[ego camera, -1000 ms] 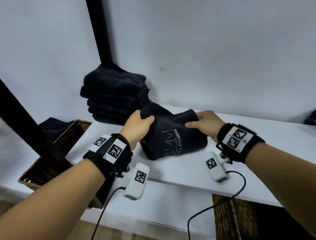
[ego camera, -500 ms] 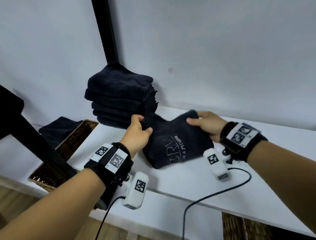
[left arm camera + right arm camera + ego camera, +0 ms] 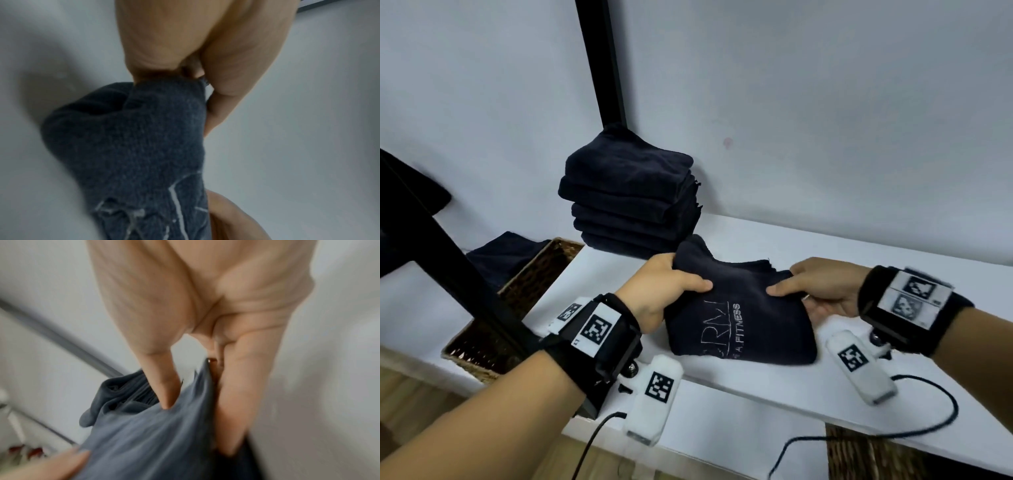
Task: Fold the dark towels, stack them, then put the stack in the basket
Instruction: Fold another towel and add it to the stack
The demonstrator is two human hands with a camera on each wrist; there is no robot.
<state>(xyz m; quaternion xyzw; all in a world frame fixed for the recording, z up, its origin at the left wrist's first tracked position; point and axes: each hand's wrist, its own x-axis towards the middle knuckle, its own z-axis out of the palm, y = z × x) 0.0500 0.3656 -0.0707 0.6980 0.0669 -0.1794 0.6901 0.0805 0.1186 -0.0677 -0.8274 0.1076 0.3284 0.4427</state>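
Dim, even light; both wrist views blurred, edges distorted.

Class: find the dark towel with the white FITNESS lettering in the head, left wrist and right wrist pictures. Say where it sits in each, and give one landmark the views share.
Head: lettered towel at centre, on the white shelf, between both hands.
Left wrist: fills the lower centre, lettering at the bottom.
Right wrist: lower centre, lettering not visible.
Shared landmark: the left hand, pinching the towel's corner.

Dark towel (image 3: 743,329) reads "FITNESS", w/ partly legible "RM" logo beside.
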